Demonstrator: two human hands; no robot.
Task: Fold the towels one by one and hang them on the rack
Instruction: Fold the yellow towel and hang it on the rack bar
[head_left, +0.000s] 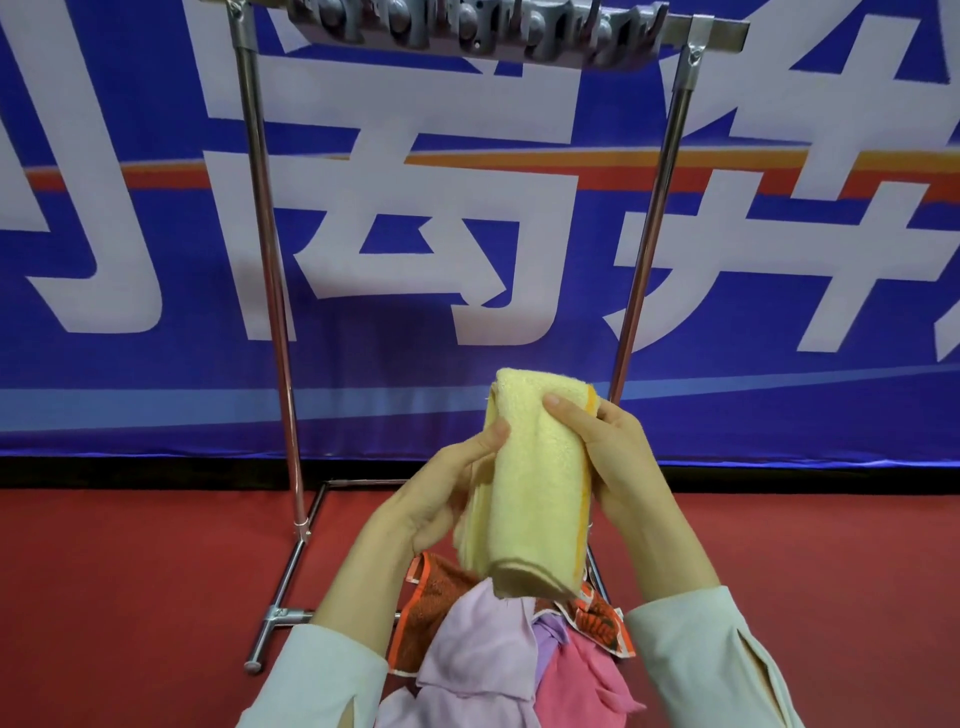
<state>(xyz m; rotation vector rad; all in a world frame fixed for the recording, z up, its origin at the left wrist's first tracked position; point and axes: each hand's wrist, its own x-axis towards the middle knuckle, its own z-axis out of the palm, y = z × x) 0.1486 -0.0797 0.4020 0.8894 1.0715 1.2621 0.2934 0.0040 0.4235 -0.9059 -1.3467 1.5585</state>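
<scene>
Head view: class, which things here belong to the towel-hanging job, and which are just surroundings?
Job: yellow towel, gripped by the left hand and right hand; pile of towels below it; rack.
Surroundings: blue banner; red floor.

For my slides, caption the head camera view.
The left hand and right hand grip a folded yellow towel before the metal rack, above a pile of towels.

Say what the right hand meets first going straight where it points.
The yellow towel: the right hand already grips it, thumb aimed up-left. Beyond, probably the banner; depth unclear.
</scene>
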